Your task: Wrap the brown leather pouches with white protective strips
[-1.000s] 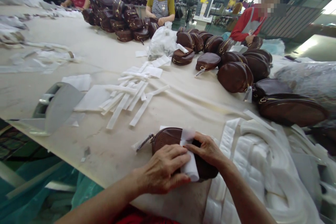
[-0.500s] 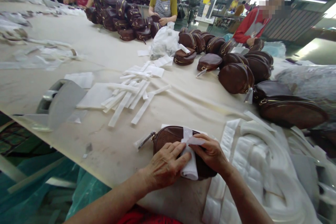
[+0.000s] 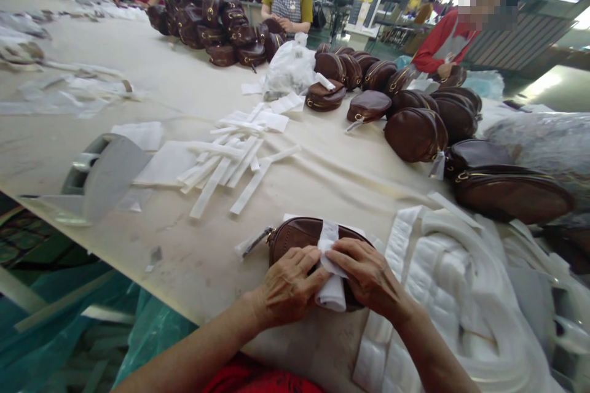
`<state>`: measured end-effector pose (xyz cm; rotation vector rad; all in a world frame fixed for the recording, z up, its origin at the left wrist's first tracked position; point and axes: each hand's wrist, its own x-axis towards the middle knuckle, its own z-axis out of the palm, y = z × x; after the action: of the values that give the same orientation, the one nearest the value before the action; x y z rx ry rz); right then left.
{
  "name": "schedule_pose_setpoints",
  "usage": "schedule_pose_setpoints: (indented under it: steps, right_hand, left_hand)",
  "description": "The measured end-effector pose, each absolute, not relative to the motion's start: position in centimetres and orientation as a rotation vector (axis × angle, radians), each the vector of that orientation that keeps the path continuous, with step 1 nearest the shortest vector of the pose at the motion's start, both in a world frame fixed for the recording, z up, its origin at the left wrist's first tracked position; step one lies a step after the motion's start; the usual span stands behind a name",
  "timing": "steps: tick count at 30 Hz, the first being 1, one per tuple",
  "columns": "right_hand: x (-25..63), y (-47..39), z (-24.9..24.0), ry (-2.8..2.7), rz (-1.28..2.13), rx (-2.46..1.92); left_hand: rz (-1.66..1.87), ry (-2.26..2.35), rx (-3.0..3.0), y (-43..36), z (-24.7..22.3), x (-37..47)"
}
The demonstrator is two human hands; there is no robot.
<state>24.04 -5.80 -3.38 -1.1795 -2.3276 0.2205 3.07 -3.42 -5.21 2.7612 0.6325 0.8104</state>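
Note:
A dark brown zipped pouch (image 3: 297,236) lies on the table close in front of me, its wrapped zipper pull (image 3: 255,242) pointing left. Round its middle runs a white strip (image 3: 329,234), and a folded white piece (image 3: 332,295) lies over the lower part. My left hand (image 3: 290,282) rests on the pouch with its fingers bent and pressed together at the left edge of the white wrap. From the right, my right hand (image 3: 369,273) presses the strip's loose end down with closed fingers.
Loose white strips (image 3: 230,159) and a grey tape dispenser (image 3: 104,175) are at the left. A roll of white padding (image 3: 442,276) lies at the right. Brown pouches (image 3: 415,134) line the back right; three people (image 3: 288,3) stand beyond the table.
My right hand has moved slightly down and left and flattened over the strip's end, which it held raised in a pinch before. My left hand has stayed nearly in place.

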Motion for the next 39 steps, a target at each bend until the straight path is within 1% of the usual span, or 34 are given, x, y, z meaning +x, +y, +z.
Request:
schedule_pose_setpoints:
  steps: [3,6,10,14,17,21,23,27,29,35,37,39]
  right_hand:
    - [23.9,-6.0,-3.5,-2.363,0.147,-1.194]
    - [23.8,-6.0,-3.5,-2.376,0.098,-1.166]
    - [23.7,-6.0,-3.6,-2.345,0.090,-1.158]
    - [24.0,-6.3,-3.6,-2.271,0.240,-1.169]
    - [24.5,-6.6,-3.4,-2.215,0.394,-1.188]
    - [24.7,-6.9,-2.8,-2.132,0.616,-1.295]
    - [24.4,-7.0,-2.6,-2.099,0.650,-1.361]
    - [23.9,-7.2,-2.8,-2.106,0.598,-1.388]
    - [23.9,-7.3,-3.0,-2.119,0.573,-1.376]
    - [24.1,-7.4,-3.1,-2.083,0.482,-1.343]
    - [24.1,-8.2,-3.1,-1.996,0.373,-1.306]
    - [24.0,-9.9,-3.4,-1.870,0.178,-1.277]
  left_hand:
    - [0.933,0.602,2.623,-3.5,-5.6,3.0]
    - [1.018,0.671,2.497,-3.5,-5.7,2.8]
    - [0.924,0.656,2.549,-3.4,-5.4,2.7]
    - [0.925,0.644,2.630,-3.4,-5.1,2.6]
    - [0.906,0.534,2.609,-3.2,-4.8,2.4]
    - [0.837,0.397,2.450,-2.6,-4.0,1.8]
    - [0.809,0.376,2.307,-2.2,-3.5,1.6]
    - [0.698,0.659,1.961,-1.9,-2.5,2.2]
    - [0.675,0.766,1.925,-1.9,-2.2,2.9]
    - [0.672,0.628,2.223,-1.9,-2.9,3.6]
    - [0.705,0.598,2.318,-2.2,-3.3,3.4]
    - [0.760,0.583,2.415,-2.4,-3.6,3.2]
